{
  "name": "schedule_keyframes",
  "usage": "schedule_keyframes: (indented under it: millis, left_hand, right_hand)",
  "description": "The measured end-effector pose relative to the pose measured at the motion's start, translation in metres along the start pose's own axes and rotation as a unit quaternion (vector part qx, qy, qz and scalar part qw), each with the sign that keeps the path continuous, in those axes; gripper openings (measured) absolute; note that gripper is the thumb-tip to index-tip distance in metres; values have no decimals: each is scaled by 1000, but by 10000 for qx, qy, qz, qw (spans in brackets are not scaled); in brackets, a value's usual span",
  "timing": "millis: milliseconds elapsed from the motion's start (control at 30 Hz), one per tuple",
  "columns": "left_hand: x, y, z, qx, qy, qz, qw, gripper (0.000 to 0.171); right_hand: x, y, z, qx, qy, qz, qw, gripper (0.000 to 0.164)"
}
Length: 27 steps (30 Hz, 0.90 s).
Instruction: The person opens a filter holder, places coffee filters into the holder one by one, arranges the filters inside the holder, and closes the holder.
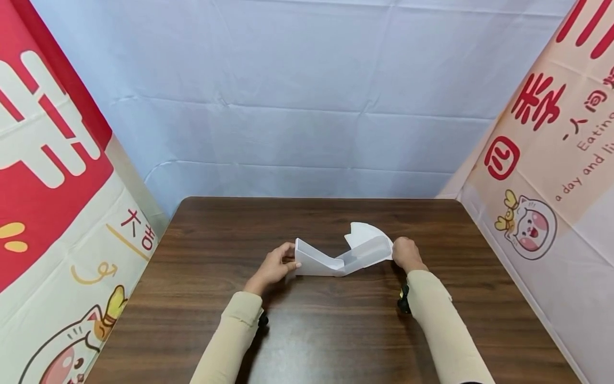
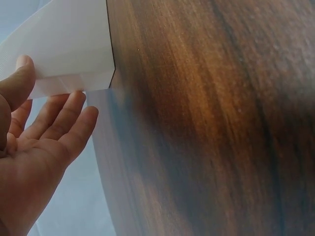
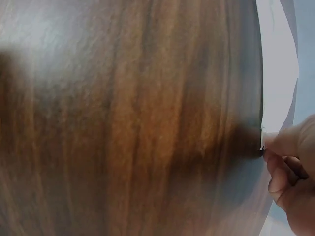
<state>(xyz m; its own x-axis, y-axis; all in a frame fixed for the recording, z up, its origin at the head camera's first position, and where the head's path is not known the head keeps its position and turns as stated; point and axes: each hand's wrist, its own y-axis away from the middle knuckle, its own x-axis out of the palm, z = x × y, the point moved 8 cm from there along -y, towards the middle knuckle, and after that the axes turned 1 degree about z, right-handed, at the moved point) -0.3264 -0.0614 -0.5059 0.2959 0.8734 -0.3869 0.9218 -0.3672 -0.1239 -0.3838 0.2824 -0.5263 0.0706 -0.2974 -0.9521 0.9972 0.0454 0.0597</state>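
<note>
A white open-topped holder (image 1: 316, 261) with sloping sides lies on the wooden table, high at both ends and low in its middle. At its left end my left hand (image 1: 273, 266) holds it, thumb on the near face and fingers behind the end wall. In the left wrist view, that hand (image 2: 49, 132) has its fingertips against the holder's end (image 2: 69, 59). A white sheet (image 1: 366, 233) with a jagged left edge sticks up behind the right end. There my right hand (image 1: 408, 253) pinches a white edge; the right wrist view shows thumb and forefinger on the strip's corner (image 3: 278, 73).
The dark brown wooden table (image 1: 326, 330) lies under both forearms. Behind it hangs a pale cloth (image 1: 307, 133). Printed cloth walls stand on the left (image 1: 110, 256) and right (image 1: 551, 176).
</note>
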Motion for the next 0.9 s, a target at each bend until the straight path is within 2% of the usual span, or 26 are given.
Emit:
schedule_keyframes:
  millis: [167,267,367,433,667,800,900]
  left_hand:
    - [1,-4,11,-18,-65,-2,10000,32]
    - [2,-4,12,-38,-45,32,10000,32]
    - [2,-3,10,-12,-73,30,10000,32]
    - [1,0,0,-26,-25,39,10000,32]
    - [2,-1,2,0,0,-3,10000,31]
    - [-1,5,-19,11,95,58,9999,30]
    - [-2,8,-27,-22,102,147,9998,30]
  right_hand:
    - [2,-1,-4,78,-126,81,9999,14]
    - [4,-2,-8,205,-235,189,9993,17]
    - [6,-1,-11,406,-342,278,9982,21]
    - [6,-1,-12,479,-399,295,9976,19]
    - [7,-2,-15,640,-631,130,9959,19]
    - [7,-1,-17,728,-975,0,9926,14]
    - [6,0,-17,735,-1219,-73,9898,16]
